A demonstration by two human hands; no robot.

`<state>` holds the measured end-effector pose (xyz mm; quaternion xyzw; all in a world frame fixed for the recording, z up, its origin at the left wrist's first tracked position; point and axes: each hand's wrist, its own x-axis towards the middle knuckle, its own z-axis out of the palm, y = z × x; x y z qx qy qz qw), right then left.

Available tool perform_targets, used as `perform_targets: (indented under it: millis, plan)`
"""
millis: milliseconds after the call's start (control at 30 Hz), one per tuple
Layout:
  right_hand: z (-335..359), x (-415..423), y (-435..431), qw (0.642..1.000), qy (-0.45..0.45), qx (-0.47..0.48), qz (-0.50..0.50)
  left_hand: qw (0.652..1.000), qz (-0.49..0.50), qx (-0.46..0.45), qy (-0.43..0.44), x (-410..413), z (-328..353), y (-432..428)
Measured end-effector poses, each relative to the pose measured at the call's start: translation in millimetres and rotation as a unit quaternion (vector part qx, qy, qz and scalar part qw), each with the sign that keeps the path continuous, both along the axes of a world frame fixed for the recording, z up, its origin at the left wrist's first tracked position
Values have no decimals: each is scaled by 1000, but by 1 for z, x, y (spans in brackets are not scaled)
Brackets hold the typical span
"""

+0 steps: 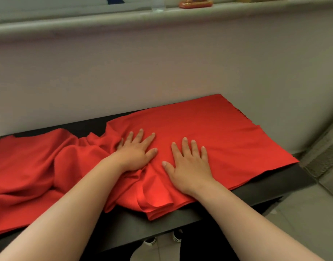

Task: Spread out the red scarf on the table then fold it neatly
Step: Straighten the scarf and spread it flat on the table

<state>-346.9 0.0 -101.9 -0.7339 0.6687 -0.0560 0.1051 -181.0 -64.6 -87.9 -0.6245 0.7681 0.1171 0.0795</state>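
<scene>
Flattened fingers of the left hand [136,153] and right hand [190,162] are pressed on the red scarf [218,132]. Bunched cloth, apparently unsmoothed, lies leftward of the left hand along the tabletop [271,183].

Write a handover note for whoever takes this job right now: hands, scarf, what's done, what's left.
Left hand: open, flat, fingers spread, pressing on the red fabric scarf near its middle.
Right hand: open, flat on the scarf beside the left.
Scarf: lies along the black rectangular table; its right part is smooth, its left part is bunched in folds, and a fold hangs over the near edge.
Done: right part spread.
Left: smooth out the left part and near edge, then fold neatly.
</scene>
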Motion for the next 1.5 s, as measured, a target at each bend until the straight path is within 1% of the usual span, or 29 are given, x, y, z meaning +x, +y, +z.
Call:
perform_targets:
  millis: [100,200,267,333,400,467,533,633,667,733,800,900,1033,1167,1300,1333,1400,1433,1500]
  plan:
    - [1,12,7,1000,-6,5,22,1000,24,15,3,9,6,5]
    - [6,14,9,999,-37,6,33,998,38,-40,10,-1,11,4]
    - [12,0,6,998,-62,-22,10,997,9,-76,23,-23,14,-2]
    - [15,-26,0,997,-57,-50,-33,995,-37,-78,40,-53,18,-10]
    - [17,-58,-5,995,-34,-48,-86,992,-87,-72,51,-88,22,-19]
    - [15,-85,-5,991,-21,-21,-127,988,-126,-67,65,-122,23,-28]
    - [11,-96,3,991,-5,8,-131,983,-157,-56,80,-152,20,-39]
    - [10,-101,19,994,-2,12,-110,975,-201,-51,84,-186,18,-62]
    - [13,-105,20,994,-11,2,-112,973,-210,-52,82,-194,18,-70]
    - [18,-122,15,987,-19,-50,-154,972,-214,-62,75,-210,20,-89]
    - [23,-144,5,972,-7,-93,-214,971,-215,-84,60,-223,22,-104]
    - [25,-162,-2,961,15,-78,-265,961,-252,-110,28,-240,24,-122]
    - [22,-172,-1,949,31,-86,-303,932,-334,-134,-49,-258,22,-145]
    - [20,-176,0,944,16,-86,-318,924,-333,-155,-107,-264,30,-160]
    - [21,-180,0,950,-17,-81,-302,925,-305,-122,-191,-263,41,-171]
    - [21,-182,-1,952,-22,-73,-298,927,-295,-112,-200,-261,43,-173]
    - [22,-186,-3,954,-24,-72,-292,933,-289,-116,-178,-258,44,-177]
    - [23,-189,-4,953,-23,-79,-292,936,-290,-133,-145,-258,45,-180]
    - [28,-197,-8,945,-31,-104,-309,942,-282,-178,-43,-262,46,-183]
